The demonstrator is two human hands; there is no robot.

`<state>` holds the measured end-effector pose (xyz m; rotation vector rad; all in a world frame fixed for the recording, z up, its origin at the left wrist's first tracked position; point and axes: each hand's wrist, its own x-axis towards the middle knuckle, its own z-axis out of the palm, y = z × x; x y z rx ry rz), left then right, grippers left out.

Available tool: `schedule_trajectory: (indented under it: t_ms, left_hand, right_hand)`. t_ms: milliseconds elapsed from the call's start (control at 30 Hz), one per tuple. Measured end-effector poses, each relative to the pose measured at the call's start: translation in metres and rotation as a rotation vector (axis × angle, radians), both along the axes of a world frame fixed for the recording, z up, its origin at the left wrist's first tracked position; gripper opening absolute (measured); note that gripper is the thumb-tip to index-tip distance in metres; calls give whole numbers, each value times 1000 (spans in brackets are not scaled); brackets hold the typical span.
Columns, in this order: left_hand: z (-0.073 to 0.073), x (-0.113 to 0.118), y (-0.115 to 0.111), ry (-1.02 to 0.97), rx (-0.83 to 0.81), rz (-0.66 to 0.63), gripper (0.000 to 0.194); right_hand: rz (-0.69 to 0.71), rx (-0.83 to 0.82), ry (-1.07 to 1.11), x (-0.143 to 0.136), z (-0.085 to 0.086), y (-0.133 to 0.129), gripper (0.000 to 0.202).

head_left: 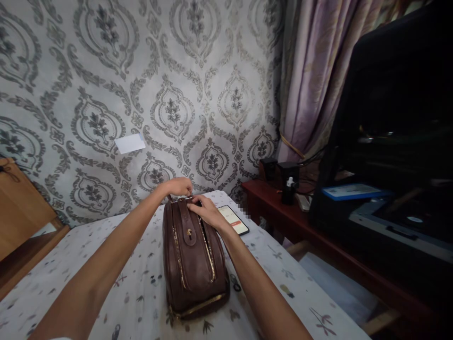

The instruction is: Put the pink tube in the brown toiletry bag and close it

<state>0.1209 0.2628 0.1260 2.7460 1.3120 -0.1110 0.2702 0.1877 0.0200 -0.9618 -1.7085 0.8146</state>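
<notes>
Your brown bag (194, 259) lies on the bed (141, 274), with its long side going away from you, perhaps so that both arms can reach its far end. There is one bag, with one strap (184, 215) and one clasp (189, 233) on its upper face. Three golden zips I can count: one left of the strap, one right of it, and one along the near lower edge. Your right hand (209, 212) grips the bag at its far top edge, probably to steady it. Your left hand (181, 186) is beyond that edge with curled fingers; this part is small and partly hidden, so I cannot tell if it closes upon something. One phone (234, 219) lies just beside the bag, lit screen upward, maybe for easy reading. Farther right, the worktop (260, 192) carries two black boxes (287, 174) and one small bottle (289, 192).
</notes>
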Motion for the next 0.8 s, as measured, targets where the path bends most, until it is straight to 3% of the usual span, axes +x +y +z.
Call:
schedule_trajectory:
  t_ms: [433, 800]
  left_hand:
    - [8, 7, -31, 70, 127, 13, 15]
    - [5, 7, -47, 88, 218, 16, 13]
  right_hand:
    - [-3, -76, 114, -4, -4, 1, 32]
    - [17, -71, 163, -5, -7, 7, 43]
